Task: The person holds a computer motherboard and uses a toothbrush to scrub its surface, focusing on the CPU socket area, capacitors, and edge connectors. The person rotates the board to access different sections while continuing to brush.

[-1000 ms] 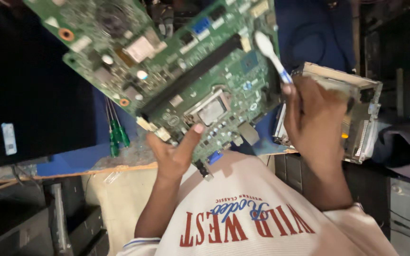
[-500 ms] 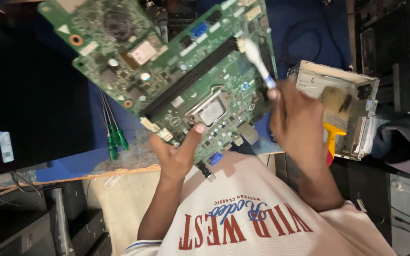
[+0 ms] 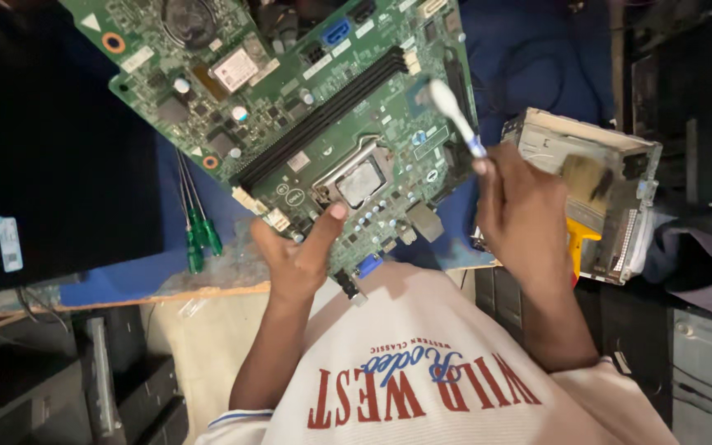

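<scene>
A green computer motherboard (image 3: 290, 107) is held tilted above a blue work surface. My left hand (image 3: 294, 251) grips its near edge, thumb pressed on the board beside the silver processor socket (image 3: 360, 177). My right hand (image 3: 521, 210) is closed around a white toothbrush (image 3: 452, 111) with a blue neck. The brush head rests on the board's right side, close to the black memory slots (image 3: 323, 115). My white shirt with printed letters fills the bottom of the view.
Two green-handled screwdrivers (image 3: 198, 231) lie on the blue surface (image 3: 125, 272) under the board. A black monitor (image 3: 51, 156) stands at left. A metal drive cage (image 3: 595, 189) with a yellow-handled paintbrush (image 3: 578, 231) sits at right, dark computer cases beyond it.
My right hand has shifted the toothbrush along the board's right side, and the yellow-handled paintbrush came into sight behind that hand. My left hand keeps the same grip on the board.
</scene>
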